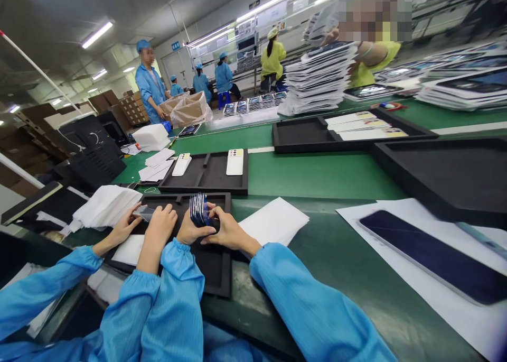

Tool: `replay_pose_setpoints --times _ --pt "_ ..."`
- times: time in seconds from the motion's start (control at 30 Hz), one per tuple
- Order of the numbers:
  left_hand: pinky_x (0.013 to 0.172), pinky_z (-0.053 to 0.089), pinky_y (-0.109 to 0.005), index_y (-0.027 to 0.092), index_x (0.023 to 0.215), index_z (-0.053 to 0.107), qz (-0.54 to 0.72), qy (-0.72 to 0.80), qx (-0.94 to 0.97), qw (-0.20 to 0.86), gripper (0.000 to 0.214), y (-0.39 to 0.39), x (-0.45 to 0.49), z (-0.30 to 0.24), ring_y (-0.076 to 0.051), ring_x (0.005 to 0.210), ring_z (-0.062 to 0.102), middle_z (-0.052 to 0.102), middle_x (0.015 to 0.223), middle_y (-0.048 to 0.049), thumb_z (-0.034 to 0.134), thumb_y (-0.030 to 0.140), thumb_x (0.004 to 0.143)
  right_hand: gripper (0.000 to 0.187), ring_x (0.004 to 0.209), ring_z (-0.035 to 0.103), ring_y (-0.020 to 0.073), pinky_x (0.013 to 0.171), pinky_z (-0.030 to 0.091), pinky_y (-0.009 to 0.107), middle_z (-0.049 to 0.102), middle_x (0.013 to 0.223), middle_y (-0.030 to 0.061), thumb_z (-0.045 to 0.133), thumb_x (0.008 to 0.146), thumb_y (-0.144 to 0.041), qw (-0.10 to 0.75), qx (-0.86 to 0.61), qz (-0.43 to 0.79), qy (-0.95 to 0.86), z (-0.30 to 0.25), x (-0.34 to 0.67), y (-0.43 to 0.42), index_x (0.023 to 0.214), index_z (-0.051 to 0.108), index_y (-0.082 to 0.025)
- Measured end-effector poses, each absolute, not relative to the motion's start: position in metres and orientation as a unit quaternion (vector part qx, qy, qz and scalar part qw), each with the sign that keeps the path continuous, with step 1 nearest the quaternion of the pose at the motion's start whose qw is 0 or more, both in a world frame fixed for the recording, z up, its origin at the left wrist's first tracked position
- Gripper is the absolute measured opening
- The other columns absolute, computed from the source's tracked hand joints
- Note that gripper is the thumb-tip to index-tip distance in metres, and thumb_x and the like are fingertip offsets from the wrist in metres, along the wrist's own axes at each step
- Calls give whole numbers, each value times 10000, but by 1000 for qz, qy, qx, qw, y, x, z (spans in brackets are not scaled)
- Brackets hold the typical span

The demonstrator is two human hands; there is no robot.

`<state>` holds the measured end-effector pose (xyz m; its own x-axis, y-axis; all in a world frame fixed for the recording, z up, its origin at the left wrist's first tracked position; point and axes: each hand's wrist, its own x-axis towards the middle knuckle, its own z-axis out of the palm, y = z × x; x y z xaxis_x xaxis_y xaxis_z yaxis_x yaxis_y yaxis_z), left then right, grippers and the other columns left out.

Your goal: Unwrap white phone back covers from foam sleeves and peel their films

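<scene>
A stack of thin, phone-sized panels (pixel 199 210) with shiny edges and dark blue faces is held upright between my two hands. My left hand (pixel 190 230) is closed round its lower left side. My right hand (pixel 228 231) grips it from the right, fingers and thumb at its edge. Both hands are above a black tray (pixel 216 277) with raised rims. Just right of my right hand lies a pile of white sheets (pixel 277 220). What the panels exactly are cannot be made out.
To my left, a co-worker's hands (pixel 158 227) handle a clear piece beside white sheets (pixel 106 206). Ahead, a black tray (pixel 202 185) holds two white phone-shaped pieces. A large dark phone (pixel 431 253) lies on paper at right. A tall stack (pixel 317 82) stands across the green belt (pixel 309 174).
</scene>
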<state>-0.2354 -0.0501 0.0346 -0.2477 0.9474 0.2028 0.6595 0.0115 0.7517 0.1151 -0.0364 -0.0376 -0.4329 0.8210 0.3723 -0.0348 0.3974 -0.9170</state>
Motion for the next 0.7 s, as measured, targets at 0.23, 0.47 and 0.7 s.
replay_pose_setpoints --times 0.23,0.47,0.7 --pt "1035 442 -422 247 1247 524 403 661 588 235 442 -46 -266 25 -213 1013 644 685 1017 -12 594 301 815 584 1096 606 292 872 497 418 652 1136 112 862 550 -345 462 -352 389 -715 -4 148 -32 1017 545 -194" --pt "1081 428 -381 282 1232 493 413 654 600 205 390 -44 -258 25 -190 1269 521 542 1371 -10 550 375 857 429 942 668 273 723 538 375 677 1047 104 763 667 -358 547 -448 336 -622 29 197 -30 1017 587 -182" --pt "1072 418 -356 237 1032 583 317 668 659 142 196 -61 -227 46 -199 1240 532 613 1241 -49 434 261 905 432 912 681 276 673 559 366 668 1066 118 743 662 -401 589 -463 331 -573 39 220 -32 991 594 -165"
